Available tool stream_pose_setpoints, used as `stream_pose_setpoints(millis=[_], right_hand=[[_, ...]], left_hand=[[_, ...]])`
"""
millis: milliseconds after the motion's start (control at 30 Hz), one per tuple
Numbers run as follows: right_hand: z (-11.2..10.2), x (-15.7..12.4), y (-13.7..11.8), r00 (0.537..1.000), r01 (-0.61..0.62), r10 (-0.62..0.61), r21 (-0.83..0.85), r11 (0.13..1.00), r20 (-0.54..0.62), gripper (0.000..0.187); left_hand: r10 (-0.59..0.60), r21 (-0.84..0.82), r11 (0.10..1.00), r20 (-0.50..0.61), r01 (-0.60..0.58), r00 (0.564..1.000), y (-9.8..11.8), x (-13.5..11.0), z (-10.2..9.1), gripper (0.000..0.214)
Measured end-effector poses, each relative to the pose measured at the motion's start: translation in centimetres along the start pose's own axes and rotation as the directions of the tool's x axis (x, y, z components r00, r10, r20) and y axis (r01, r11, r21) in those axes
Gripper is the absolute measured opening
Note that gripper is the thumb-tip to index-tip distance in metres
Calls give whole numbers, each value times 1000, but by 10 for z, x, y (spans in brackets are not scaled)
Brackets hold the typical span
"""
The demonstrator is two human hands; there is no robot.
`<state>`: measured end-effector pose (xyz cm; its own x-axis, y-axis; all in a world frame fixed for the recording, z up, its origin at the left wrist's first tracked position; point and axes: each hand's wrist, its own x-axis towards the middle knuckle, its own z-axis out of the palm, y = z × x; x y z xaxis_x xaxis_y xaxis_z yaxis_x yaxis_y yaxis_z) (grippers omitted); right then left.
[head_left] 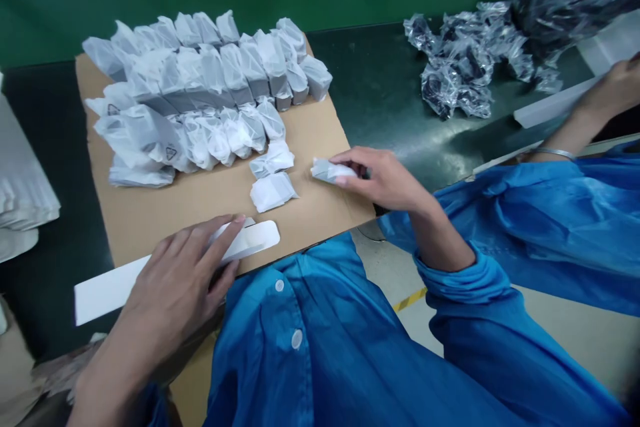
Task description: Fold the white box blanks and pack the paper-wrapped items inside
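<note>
My left hand (185, 273) is closed over a long white carton (107, 288), its thumb at the near edge and its fingers across the top. The carton's rounded flap (264, 235) sticks out past the fingertips, over the front edge of a cardboard sheet (320, 213). Between the thumb and fingers of my right hand (383, 177) is a small packet in white wrapping (327, 171), held just above the sheet. Two similar wrapped packets (274, 191) lie on the cardboard between my hands. What is inside the wrapping is hidden.
Rows of white-wrapped packets (215, 77) fill the sheet's far part. Flat white cartons (23, 173) are stacked at left. Dark items in clear plastic (460, 67) lie at back right on the dark table (370, 80). Another person's hand (613, 90) and blue sleeve are at right.
</note>
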<state>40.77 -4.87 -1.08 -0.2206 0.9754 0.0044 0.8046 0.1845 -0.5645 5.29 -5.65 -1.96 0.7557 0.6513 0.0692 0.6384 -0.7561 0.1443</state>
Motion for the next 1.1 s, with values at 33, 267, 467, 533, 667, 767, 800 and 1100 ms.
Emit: stream_pose_setpoints(millis=[33,267,467,533,667,767,800,1100], right_hand=[[-2,5,1,999,-32,31,16,999,15,27],[14,6,-3,954,-110,-6,-369,923,-301,37],[25,-11,-10,958,-89,6,-276,957,-286,37],[27,-20,-19,957,1,-53,-180,984,-285,33],[47,-40,-51,957,186,-167,62,981,-235,34],[75,-48,-74,940,260,-211,164,952,-268,35],[84,-48,-80,930,283,-235,140,949,-284,35],[92,-29,-75,886,453,-430,125,883,-173,27]], left_hand=[[2,-22,1000,-5,-2,1000,0,-1,-1,59],[72,69,995,39,-75,997,-1,-5,-2,48],[105,-30,994,11,-105,994,6,-5,-4,37],[98,-51,994,-6,-98,995,8,-6,-3,31],[76,-44,996,-60,-79,995,8,-7,1,29],[61,-47,997,-84,-65,995,6,-9,4,33],[61,-49,997,-90,-65,994,6,-9,5,35],[76,-79,993,-126,-86,989,9,-13,5,39]])
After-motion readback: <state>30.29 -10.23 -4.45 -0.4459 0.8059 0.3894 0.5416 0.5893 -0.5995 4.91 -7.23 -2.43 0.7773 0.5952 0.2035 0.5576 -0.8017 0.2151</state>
